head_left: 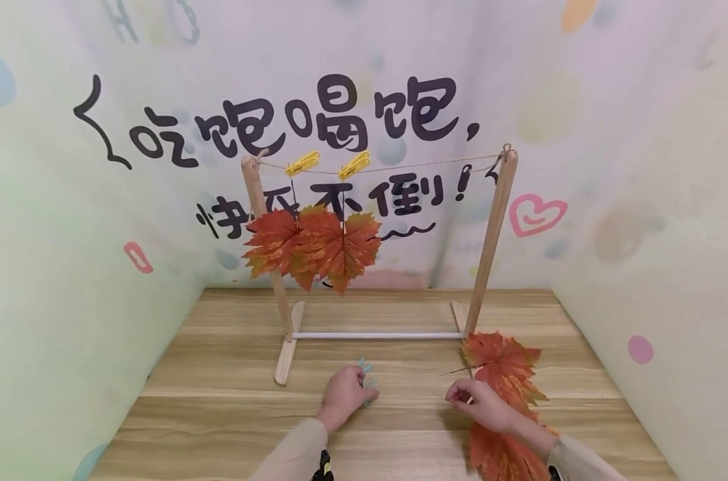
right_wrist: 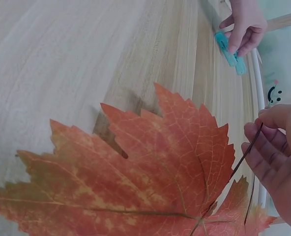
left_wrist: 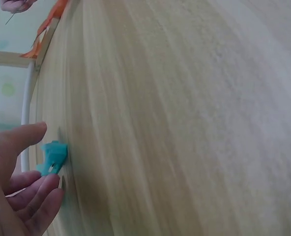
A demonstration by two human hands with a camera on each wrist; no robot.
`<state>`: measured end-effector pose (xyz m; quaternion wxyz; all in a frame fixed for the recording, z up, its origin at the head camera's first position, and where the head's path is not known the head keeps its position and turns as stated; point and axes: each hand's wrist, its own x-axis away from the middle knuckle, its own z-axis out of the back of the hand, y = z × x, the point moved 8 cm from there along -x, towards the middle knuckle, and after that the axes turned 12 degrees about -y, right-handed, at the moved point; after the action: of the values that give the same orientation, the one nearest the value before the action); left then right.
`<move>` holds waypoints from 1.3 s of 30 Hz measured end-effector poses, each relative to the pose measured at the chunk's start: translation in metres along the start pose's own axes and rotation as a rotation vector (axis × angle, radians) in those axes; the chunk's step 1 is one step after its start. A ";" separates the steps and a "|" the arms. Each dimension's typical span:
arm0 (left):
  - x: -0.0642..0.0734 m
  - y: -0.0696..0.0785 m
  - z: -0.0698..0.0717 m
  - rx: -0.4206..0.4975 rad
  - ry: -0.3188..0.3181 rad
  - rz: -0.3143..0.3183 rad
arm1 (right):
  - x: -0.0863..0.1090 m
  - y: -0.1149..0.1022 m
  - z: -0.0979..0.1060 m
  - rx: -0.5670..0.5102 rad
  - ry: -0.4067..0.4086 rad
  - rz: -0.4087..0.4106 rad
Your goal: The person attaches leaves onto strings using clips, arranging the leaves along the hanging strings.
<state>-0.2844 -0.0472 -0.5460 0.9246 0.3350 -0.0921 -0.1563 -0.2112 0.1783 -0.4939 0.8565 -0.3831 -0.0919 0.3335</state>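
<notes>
My left hand point(head_left: 344, 394) reaches down to teal clothespins point(right_wrist: 226, 49) lying on the table. In the left wrist view its thumb stands apart from the fingers, with a teal clothespin point(left_wrist: 54, 157) between them at the fingertips. On the right, my right hand point(head_left: 484, 404) pinches the thin dark stem of an orange-red maple leaf point(right_wrist: 160, 162) between thumb and forefinger. That leaf hangs low over the table. Just beyond this hand lies another maple leaf point(head_left: 505, 364), its stem pointing left, near the foot of the rack.
A wooden rack with a left post point(head_left: 255, 187), a right post point(head_left: 493, 240) and a white crossbar point(head_left: 378, 335) stands ahead. From its string, a yellow clothespin point(head_left: 303, 162) and a second yellow clothespin point(head_left: 354, 164) hold two maple leaves point(head_left: 345, 250). Printed walls enclose the wooden table point(head_left: 219, 414).
</notes>
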 end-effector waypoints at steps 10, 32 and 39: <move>-0.001 0.000 -0.003 0.015 0.032 -0.010 | 0.002 0.014 -0.007 -0.036 -0.027 -0.024; -0.009 0.030 0.027 0.263 -0.050 -0.205 | -0.015 -0.001 0.019 -0.023 -0.016 -0.068; -0.013 0.053 0.056 0.306 -0.057 -0.243 | -0.027 -0.020 0.037 -0.017 -0.017 -0.066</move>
<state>-0.3000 -0.0369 -0.4696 0.8342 0.4758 -0.1001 -0.2603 -0.2369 0.1733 -0.4511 0.8629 -0.3845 -0.1147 0.3074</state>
